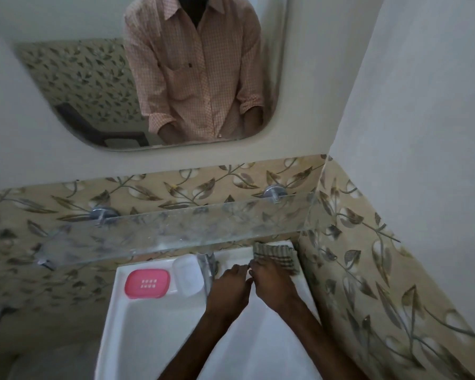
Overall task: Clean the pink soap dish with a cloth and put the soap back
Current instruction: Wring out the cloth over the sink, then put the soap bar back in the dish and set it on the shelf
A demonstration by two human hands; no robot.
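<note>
Lower right, the checked cloth is touched by the right hand, grip not discernible; the left hand is held alongside, fingers straight.

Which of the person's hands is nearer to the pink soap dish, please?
The left hand: it lies right of the pink soap dish, past the tap. The right hand is farther right, fingertips at the checked cloth.

overhead: glass shelf overhangs back ledge | middle: tap stands between soap dish and cloth | right: tiled wall just beside cloth | front: basin bowl open
</note>
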